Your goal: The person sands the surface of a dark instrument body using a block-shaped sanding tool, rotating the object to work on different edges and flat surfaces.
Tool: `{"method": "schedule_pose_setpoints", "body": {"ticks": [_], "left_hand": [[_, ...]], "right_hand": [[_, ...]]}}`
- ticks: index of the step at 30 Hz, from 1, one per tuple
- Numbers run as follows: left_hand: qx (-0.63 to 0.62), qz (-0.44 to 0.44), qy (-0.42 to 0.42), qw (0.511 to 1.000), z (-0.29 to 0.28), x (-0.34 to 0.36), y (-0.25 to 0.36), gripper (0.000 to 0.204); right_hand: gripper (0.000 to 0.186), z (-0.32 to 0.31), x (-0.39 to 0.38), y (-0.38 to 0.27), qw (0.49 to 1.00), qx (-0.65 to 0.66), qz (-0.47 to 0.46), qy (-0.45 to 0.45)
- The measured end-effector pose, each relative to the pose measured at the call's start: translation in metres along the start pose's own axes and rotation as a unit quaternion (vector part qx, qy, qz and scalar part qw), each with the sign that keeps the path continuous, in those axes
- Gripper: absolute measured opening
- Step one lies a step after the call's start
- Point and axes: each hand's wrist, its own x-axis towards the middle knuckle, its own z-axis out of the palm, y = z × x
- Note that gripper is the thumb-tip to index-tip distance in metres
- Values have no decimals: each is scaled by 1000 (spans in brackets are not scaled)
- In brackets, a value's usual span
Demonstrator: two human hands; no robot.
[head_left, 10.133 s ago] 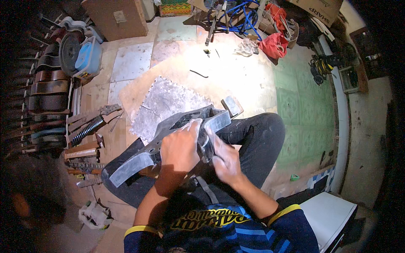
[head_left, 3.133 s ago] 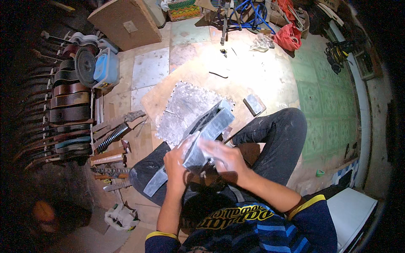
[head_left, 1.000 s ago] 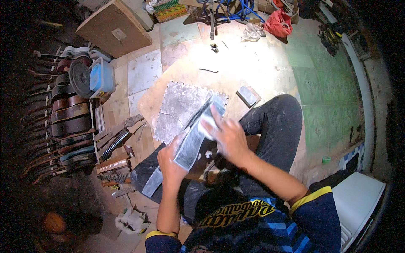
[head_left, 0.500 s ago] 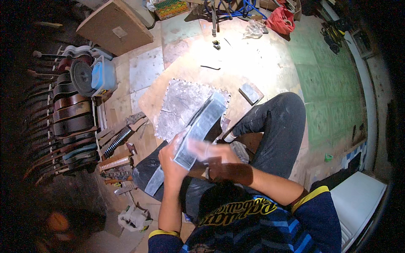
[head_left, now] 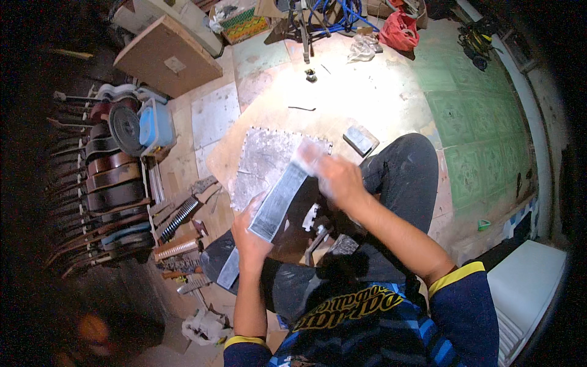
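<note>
My left hand (head_left: 252, 237) grips the near part of a long, curved piece with a grey, dusty face (head_left: 280, 205), slanting away over my lap. A similar grey strip (head_left: 228, 269) shows below that hand; whether both are one piece I cannot tell. Over the far end is my right hand (head_left: 333, 174), its fingers blurred by motion. A pale, pinkish patch shows at those fingertips, too smeared to name. Beneath the far end lies a grey mat with a toothed edge (head_left: 260, 153). A small rectangular block (head_left: 361, 140) rests on the floor beside my right knee.
Several guitars (head_left: 110, 183) stand in a row on the left, by a clear tub with blue inside (head_left: 153, 125). Hand tools (head_left: 178, 219) lie left of my leg. Farther off are a brown board (head_left: 168, 58), a red bag (head_left: 398, 32) and blue hose (head_left: 342, 18).
My right hand has slid away from me along the grey face, from its near part to its far end. My left hand keeps its grip. The view has shifted slightly.
</note>
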Motion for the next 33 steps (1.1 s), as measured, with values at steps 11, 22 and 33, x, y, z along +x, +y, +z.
{"method": "schedule_pose_setpoints", "body": {"ticks": [11,22,33], "left_hand": [[-188,-108,50,975,-20,35,8,60],[24,-24,174,984,10,56,-13,62],[-77,-105,482,866,67,108,-4,46]], "right_hand": [[48,-3,20,50,946,298,125,16],[39,0,8,57,828,499,256,-6],[40,-11,-8,63,694,646,210,239]]}}
